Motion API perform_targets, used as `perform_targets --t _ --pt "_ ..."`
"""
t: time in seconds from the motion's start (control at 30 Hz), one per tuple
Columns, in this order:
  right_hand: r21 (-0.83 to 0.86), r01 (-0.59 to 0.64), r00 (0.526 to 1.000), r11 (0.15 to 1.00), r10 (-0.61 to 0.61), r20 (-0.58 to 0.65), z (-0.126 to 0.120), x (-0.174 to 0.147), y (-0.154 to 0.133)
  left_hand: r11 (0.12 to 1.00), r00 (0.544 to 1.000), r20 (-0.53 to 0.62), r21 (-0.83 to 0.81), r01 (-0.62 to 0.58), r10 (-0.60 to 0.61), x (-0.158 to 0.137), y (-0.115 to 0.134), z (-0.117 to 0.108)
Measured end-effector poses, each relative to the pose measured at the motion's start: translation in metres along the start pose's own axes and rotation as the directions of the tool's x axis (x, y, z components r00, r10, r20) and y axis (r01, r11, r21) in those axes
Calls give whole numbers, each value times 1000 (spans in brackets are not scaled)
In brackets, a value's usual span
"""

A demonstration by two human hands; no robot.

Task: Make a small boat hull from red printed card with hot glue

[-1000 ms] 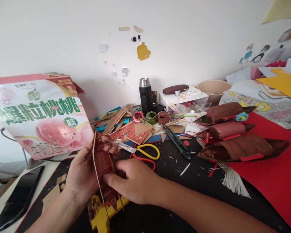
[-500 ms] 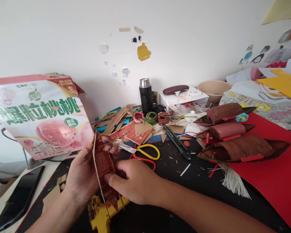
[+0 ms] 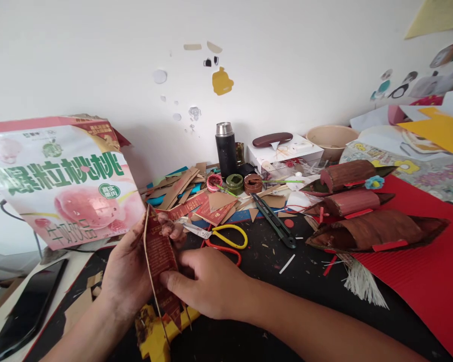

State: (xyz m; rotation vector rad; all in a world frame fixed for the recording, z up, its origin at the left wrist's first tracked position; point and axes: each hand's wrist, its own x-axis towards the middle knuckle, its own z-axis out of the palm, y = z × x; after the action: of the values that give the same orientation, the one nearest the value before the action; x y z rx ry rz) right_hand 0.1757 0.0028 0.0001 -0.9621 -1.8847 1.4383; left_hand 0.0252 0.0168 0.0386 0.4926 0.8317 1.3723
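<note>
1. Red cardboard piece, printed: I see it between both hands, partly hiding a yellow object.
2. Left hand: curled around its upper part.
3. Right hand: pinching its lower part, thumb against the print.
4. Scissors: on the black surface.
5. Three model boats: at right, by a red sheet.

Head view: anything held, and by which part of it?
Red printed cardboard, held in both hands: left hand around its upper part, right hand lower down, at the edge on its own side.
</note>
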Motion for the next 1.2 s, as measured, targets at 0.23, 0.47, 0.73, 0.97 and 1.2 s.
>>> perform_targets --t 0.23,0.47,0.73,0.97,1.2 --pt "-8 2 1000 1000 -2 -8 0 -1 -1 1000 1000 18 5 4 -5 1 -1 -1" --pt "-24 -2 1000 1000 2 -3 0 -1 -1 1000 999 30 -8 14 -14 1 -2 0" --pt "-39 0 1000 999 -1 -24 2 1 1 1000 998 64 15 -10 9 3 -3 -8" --pt "-49 1 1000 999 -3 -26 2 1 2 1000 997 74 15 3 -4 3 -3 -7" --pt "-76 -6 1000 997 4 -27 1 1 0 999 997 74 43 -27 23 4 -3 -7"
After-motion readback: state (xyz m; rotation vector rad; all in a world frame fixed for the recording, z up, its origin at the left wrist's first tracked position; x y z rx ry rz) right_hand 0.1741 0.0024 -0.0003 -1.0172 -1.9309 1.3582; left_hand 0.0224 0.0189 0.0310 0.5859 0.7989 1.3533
